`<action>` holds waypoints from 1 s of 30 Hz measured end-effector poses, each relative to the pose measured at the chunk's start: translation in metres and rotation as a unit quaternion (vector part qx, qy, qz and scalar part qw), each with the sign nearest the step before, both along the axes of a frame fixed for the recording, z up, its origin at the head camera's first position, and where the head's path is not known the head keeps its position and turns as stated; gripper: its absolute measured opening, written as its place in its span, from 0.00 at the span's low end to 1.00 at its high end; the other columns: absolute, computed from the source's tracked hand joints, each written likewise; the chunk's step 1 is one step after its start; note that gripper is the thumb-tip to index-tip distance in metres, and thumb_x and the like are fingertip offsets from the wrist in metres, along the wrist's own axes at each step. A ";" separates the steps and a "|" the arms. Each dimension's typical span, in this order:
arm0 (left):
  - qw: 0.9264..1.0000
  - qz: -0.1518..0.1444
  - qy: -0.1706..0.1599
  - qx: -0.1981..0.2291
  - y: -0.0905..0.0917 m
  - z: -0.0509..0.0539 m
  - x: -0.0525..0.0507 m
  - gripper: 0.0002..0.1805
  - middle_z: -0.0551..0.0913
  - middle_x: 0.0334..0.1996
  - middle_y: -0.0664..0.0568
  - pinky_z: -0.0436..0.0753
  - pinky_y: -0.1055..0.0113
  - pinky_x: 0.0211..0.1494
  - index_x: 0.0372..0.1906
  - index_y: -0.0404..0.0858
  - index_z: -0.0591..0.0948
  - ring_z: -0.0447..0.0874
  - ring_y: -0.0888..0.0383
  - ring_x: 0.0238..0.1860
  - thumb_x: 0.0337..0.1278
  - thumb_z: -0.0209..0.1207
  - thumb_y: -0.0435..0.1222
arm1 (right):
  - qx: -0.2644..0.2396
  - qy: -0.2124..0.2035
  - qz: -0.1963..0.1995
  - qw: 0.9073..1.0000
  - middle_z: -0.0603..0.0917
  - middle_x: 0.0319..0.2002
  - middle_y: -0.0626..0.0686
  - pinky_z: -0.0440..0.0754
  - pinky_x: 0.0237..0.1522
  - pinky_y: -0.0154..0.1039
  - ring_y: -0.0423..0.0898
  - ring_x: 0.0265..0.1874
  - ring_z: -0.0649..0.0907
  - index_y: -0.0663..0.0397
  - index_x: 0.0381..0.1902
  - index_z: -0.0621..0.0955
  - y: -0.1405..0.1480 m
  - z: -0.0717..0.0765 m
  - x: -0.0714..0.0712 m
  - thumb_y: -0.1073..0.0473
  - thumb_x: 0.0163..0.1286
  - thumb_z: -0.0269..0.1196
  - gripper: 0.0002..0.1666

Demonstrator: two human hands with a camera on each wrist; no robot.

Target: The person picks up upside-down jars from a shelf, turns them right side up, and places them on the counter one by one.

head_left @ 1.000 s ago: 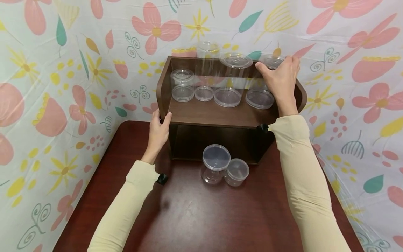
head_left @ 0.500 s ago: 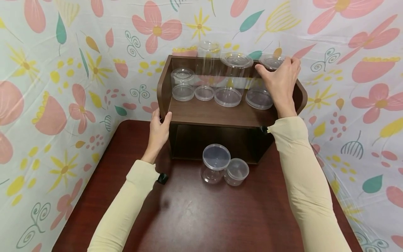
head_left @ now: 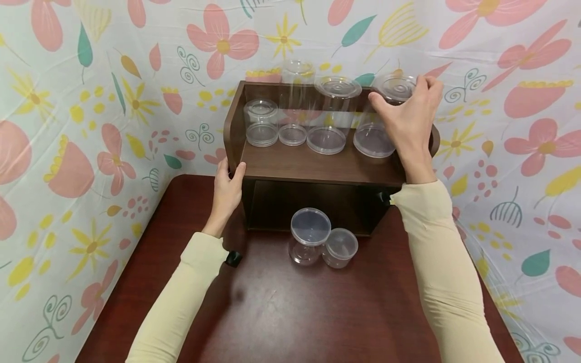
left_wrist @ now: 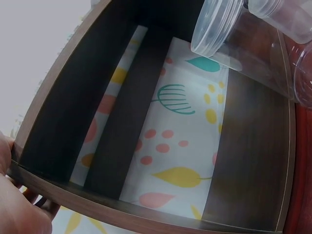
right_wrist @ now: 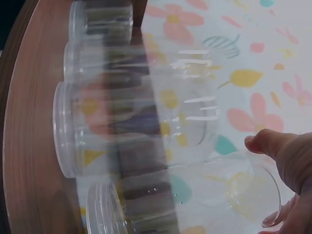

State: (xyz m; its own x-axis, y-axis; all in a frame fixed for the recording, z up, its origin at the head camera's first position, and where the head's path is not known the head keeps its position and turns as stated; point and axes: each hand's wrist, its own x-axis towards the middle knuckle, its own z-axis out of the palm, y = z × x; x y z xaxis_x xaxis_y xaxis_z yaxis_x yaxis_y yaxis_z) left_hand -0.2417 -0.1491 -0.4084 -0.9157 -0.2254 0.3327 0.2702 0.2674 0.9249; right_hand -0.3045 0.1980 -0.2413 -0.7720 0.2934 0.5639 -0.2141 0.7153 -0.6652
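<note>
My right hand (head_left: 410,123) grips the top end of the rightmost clear jar (head_left: 373,141), thumb on its left and fingers on its far right side. In the right wrist view, this jar (right_wrist: 195,195) slants against its neighbours, and the hand (right_wrist: 292,163) is round its end. Whether it still touches the shelf, I cannot tell. My left hand (head_left: 228,194) holds the left side of the brown shelf unit (head_left: 308,165); the left wrist view shows that hand (left_wrist: 22,209) at the unit's edge (left_wrist: 83,202). Three other jars, including a wide one (head_left: 327,140), stand lid-down on the upper board.
Two lidded jars, a taller one (head_left: 310,227) and a shorter one (head_left: 340,245), stand side by side on the dark red table (head_left: 272,312), before the unit's lower compartment (head_left: 272,204). A flower-patterned cloth (head_left: 150,75) surrounds the table on the back and sides.
My right hand and the top of the rightmost jar have shifted slightly, with the jar's top now looking nearer to the head camera. My left hand keeps its hold on the shelf unit.
</note>
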 end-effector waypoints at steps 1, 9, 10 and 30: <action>1.000 -0.001 -0.001 0.000 0.000 0.000 0.000 0.26 0.70 0.63 0.37 0.71 0.49 0.62 0.73 0.34 0.70 0.73 0.44 0.59 0.79 0.54 0.42 | -0.005 0.003 0.006 1.000 0.58 0.52 0.43 0.64 0.66 0.34 0.41 0.57 0.62 0.59 0.54 0.75 0.000 0.001 0.004 0.37 0.56 0.73 0.39; 1.000 -0.002 -0.007 -0.009 -0.002 0.001 0.000 0.27 0.70 0.64 0.36 0.73 0.48 0.64 0.73 0.34 0.70 0.73 0.43 0.62 0.79 0.55 0.42 | -0.041 0.014 0.021 0.999 0.63 0.53 0.42 0.64 0.64 0.33 0.40 0.57 0.68 0.60 0.63 0.79 0.001 0.006 0.032 0.40 0.55 0.72 0.43; 1.000 -0.004 -0.009 -0.009 -0.002 0.001 0.000 0.27 0.70 0.64 0.36 0.73 0.47 0.64 0.73 0.34 0.70 0.73 0.43 0.63 0.79 0.55 0.43 | -0.046 0.016 0.023 0.999 0.64 0.52 0.42 0.65 0.63 0.33 0.38 0.55 0.68 0.59 0.61 0.80 0.001 0.005 0.035 0.40 0.55 0.72 0.41; 1.000 0.003 -0.008 -0.025 -0.006 0.006 0.001 0.26 0.74 0.61 0.36 0.76 0.49 0.66 0.69 0.32 0.74 0.75 0.42 0.65 0.76 0.59 0.42 | -0.269 0.008 0.125 0.955 0.74 0.65 0.55 0.72 0.67 0.37 0.50 0.66 0.76 0.59 0.72 0.75 0.016 -0.006 0.097 0.56 0.65 0.71 0.39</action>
State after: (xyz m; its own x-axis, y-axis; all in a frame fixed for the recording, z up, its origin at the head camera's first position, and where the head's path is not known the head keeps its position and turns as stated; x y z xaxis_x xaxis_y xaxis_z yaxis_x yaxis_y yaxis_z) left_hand -0.2409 -0.1549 -0.4020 -0.9200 -0.2140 0.3285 0.2534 0.3149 0.9147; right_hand -0.2077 0.2138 -0.2471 -0.8483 0.3518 0.3958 -0.3468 0.1958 -0.9173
